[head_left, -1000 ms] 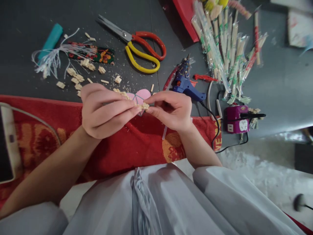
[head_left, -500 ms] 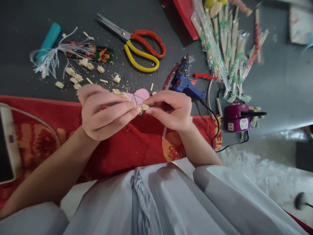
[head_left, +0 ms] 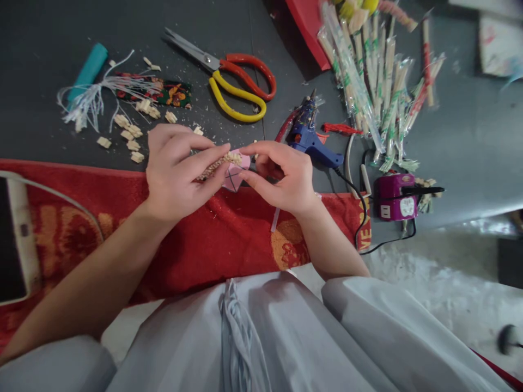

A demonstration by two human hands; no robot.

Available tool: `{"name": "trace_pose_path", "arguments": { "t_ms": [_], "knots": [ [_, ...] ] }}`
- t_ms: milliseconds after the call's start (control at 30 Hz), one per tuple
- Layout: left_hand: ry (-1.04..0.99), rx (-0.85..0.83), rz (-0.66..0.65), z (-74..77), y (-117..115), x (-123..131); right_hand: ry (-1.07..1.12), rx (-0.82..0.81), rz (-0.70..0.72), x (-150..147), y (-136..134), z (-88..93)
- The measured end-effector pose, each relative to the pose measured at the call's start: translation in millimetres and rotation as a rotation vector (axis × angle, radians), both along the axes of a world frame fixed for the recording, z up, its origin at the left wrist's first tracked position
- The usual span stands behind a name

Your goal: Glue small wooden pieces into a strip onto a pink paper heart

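My left hand [head_left: 180, 171] pinches a strip of small beige pieces [head_left: 218, 165] between thumb and fingers. Just beyond and below the strip's right end is a pink paper shape [head_left: 233, 178] with dark lines drawn on it. My right hand [head_left: 284, 174] is at the right side of the pink shape, its thumb and forefinger parted, with the fingertips by the paper and the strip's end. Its other fingers are curled. Whether those fingertips touch the paper is hard to tell.
Scissors [head_left: 237, 87] lie beyond my hands. A blue glue gun [head_left: 312, 142] rests to the right, near wrapped stick bundles [head_left: 379, 81] and a purple power adapter [head_left: 395, 197]. Beige pieces [head_left: 133, 130] and white strings [head_left: 92, 100] lie left. A red cloth [head_left: 196, 239] lies under my forearms.
My left hand has turned and tilted the beige strip, showing its side and more of the pink shape's lower part. My right thumb and forefinger have moved apart, off the strip's lower end.
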State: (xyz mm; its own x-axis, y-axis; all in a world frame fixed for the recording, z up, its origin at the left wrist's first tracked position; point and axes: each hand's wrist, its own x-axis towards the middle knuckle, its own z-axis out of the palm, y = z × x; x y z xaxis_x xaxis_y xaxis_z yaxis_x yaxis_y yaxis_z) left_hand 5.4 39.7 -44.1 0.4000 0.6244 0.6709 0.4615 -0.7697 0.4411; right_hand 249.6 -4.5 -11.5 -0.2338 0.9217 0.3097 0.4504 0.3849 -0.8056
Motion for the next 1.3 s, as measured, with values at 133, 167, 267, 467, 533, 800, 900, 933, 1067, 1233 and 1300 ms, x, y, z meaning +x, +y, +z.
{"name": "trace_pose_path", "arguments": {
  "t_ms": [133, 167, 267, 467, 533, 800, 900, 933, 1067, 1233, 1300],
  "knots": [
    [0.043, -0.039, -0.002, 1.8, -3.4, 2.9, -0.053, 0.067, 0.000, -0.3, 1.3, -3.2],
    [0.043, -0.049, 0.016, 4.3, -5.2, 4.9, -0.061, 0.091, 0.002, -0.3, 1.5, -3.8],
    [-0.011, 0.005, 0.019, 11.9, -8.9, 10.7, -0.093, 0.148, -0.004, -0.6, 1.3, -5.9],
    [0.040, 0.018, 0.002, 10.9, -6.7, 9.9, -0.162, 0.180, -0.016, -2.6, -2.0, -8.9],
    [0.024, -0.124, 0.005, 9.0, -7.1, 8.3, -0.171, 0.210, -0.012, -3.1, -2.7, -8.8],
    [0.068, -0.334, 0.075, 20.1, -18.5, 13.3, -0.272, 0.354, -0.031, -5.8, -3.6, -10.7],
    [0.049, -0.241, 0.053, 17.0, -18.1, 15.3, -0.293, 0.378, -0.036, -7.2, -4.0, -13.3],
    [0.038, -0.154, 0.053, 14.9, -17.2, 16.2, -0.297, 0.382, -0.039, -7.6, -4.1, -13.9],
    [-0.010, 0.129, 0.056, 9.8, -13.4, 20.5, -0.296, 0.435, -0.058, -9.4, -4.1, -14.2],
    [-0.006, 0.144, 0.041, 10.2, -11.7, 20.9, -0.329, 0.447, -0.063, -9.9, -3.1, -12.9],
    [0.015, 0.124, 0.055, 9.4, -11.7, 19.1, -0.342, 0.441, -0.063, -9.5, -2.4, -12.8]
  ]
}}
